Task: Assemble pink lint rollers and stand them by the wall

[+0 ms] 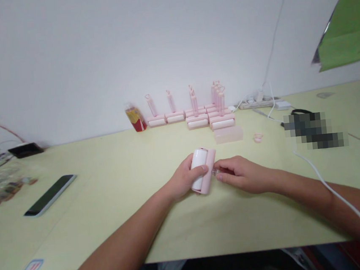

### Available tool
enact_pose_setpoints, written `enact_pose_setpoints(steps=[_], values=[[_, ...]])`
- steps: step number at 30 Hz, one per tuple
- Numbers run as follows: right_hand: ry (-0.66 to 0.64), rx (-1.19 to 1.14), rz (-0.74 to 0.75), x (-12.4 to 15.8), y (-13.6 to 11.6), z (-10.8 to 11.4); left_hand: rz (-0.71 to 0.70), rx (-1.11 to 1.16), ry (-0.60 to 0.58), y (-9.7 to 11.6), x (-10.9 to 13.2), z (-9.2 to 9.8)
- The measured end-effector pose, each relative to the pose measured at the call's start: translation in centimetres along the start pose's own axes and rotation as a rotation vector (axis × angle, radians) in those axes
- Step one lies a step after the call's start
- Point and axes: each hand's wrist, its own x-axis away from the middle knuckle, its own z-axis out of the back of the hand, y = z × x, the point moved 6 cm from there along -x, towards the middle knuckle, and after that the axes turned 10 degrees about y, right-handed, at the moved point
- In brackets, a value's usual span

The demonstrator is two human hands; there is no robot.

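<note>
My left hand [184, 177] is wrapped round a pink and white lint roller [199, 171], thumb across its front. At its right side, my right hand [239, 174] pinches a small clear piece [215, 172] between thumb and fingers, at the roller's pink edge. Whether that piece is joined to the roller, I cannot tell. A small pink part [258, 137] lies on the table behind my right hand. Beyond the held roller sits a translucent pink cover [229, 135]. Several finished-looking lint rollers [198, 122] with upright handles stand in groups along the wall.
A red and yellow packet [136, 118] leans near the wall. To the left lie a phone-like slab [50, 195] and bagged small items [5, 186]. A power strip [259, 101] stands back right. A white cable [328, 184] crosses above my right forearm; a dark, blurred-out object [316, 130] lies beyond.
</note>
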Motion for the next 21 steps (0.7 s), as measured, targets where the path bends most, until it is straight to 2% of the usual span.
enact_pose_setpoints(steps=[6, 12, 21], values=[[-0.013, -0.004, -0.063, 0.02, -0.06, -0.28, -0.006, -0.054, -0.04, -0.39, 0.14, -0.11], [0.009, 0.019, -0.116, 0.11, 0.13, -0.38, -0.075, -0.139, 0.011, -0.03, 0.24, -0.17], [0.02, 0.047, -0.108, 0.11, 0.24, -0.49, -0.125, -0.205, 0.042, 0.39, 0.53, -0.31]])
